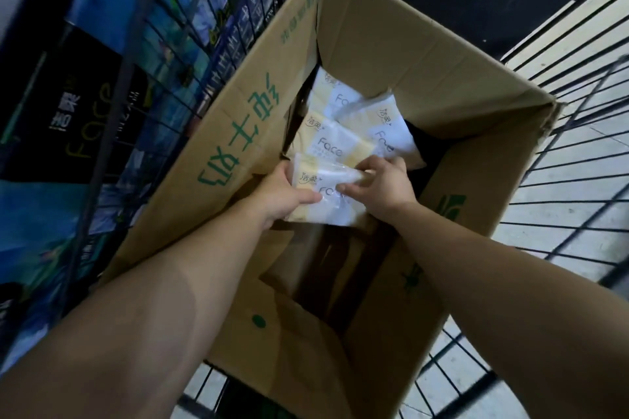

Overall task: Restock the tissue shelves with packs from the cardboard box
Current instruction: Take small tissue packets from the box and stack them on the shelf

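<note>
**Lifting a tissue pack out of the box**

Both hands down inside the open cardboard box [391, 54], which stands in a wire cart [561, 153]. Left hand [282, 194] curled around the left end of the nearest tissue pack [326, 201], thumb on top. Right hand [384, 187] pinching the right side of the same pack, fingers bent over its upper edge. Pack tilted, held above the floor of the box. Three more packs [326, 143] further in, lying loose and overlapping each other, near the far left wall. Much of the bottom of the box bare, so only few packs left, apparently.

To do this step well, as a judgement: hold by the body of the pack, not only by the thin plastic wrap, because the film looks slippery and can stretch or tear. Keep both ends supported while raising. Lift straight up between the tall flaps, without catching the near flap [279, 323]. Possibly gather the other packs in the same reach, to save trips.

Shelves not clearly in view; only dark packaged goods [78, 105] behind the wire grid on the left.
</note>
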The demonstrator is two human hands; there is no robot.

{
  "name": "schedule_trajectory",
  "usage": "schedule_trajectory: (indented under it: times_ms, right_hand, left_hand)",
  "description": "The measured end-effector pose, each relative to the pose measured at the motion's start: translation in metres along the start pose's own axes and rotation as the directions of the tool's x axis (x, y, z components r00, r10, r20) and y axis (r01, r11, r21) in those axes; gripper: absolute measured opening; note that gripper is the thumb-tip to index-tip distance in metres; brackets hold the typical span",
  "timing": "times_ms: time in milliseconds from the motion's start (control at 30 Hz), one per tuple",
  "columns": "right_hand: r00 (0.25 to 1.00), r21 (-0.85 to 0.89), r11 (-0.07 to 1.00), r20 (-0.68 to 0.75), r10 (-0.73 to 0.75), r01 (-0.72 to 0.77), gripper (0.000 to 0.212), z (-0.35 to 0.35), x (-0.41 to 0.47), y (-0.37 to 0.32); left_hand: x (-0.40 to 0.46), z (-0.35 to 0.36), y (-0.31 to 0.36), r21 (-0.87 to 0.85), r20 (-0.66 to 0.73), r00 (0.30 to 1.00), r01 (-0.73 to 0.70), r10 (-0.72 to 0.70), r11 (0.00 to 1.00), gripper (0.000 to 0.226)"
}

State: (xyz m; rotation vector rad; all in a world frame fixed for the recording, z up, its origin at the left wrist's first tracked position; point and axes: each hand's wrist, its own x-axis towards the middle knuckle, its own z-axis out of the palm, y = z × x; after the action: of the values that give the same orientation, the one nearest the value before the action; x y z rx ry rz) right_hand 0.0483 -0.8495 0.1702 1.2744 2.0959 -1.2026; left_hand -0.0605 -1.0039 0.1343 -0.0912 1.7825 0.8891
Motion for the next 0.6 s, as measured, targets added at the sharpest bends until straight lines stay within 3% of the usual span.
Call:
schedule_trajectory:
  times_ms: [100, 233, 333, 500, 600]
  right_hand:
    - [0.997, 0.051, 0.996, 0.021, -0.079, 0.078, 0.070, -0.014, -0.015, -0.012]
    - [0.984, 0.207, 0.967, 0.068, -0.167, 0.150, 0.112, -0.047, -0.052, -0.022]
    - [0.967, 0.282, 0.938, 0.095, -0.238, 0.203, 0.129, -0.075, -0.089, -0.036]
    - [0.952, 0.279, 0.915, 0.014, -0.306, 0.290, 0.114, -0.114, -0.149, -0.078]
    - [0.912, 0.294, 0.882, 0.069, -0.404, 0.368, 0.074, -0.122, -0.192, -0.105]
  left_hand:
    - [-0.021, -0.014, 0.010, -0.033, 0.044, 0.998, -0.039, 0.040, 0.999, 0.067]
    - [-0.067, -0.029, 0.036, -0.061, 0.114, 0.986, -0.112, 0.118, 0.992, 0.054]
    - [-0.110, -0.038, 0.060, -0.040, 0.146, 0.969, -0.196, 0.200, 0.980, 0.065]
    - [-0.194, -0.049, 0.087, -0.007, 0.013, 0.934, -0.356, 0.356, 0.934, 0.062]
    - [-0.261, -0.058, 0.088, 0.035, -0.110, 0.888, -0.446, 0.447, 0.894, 0.049]
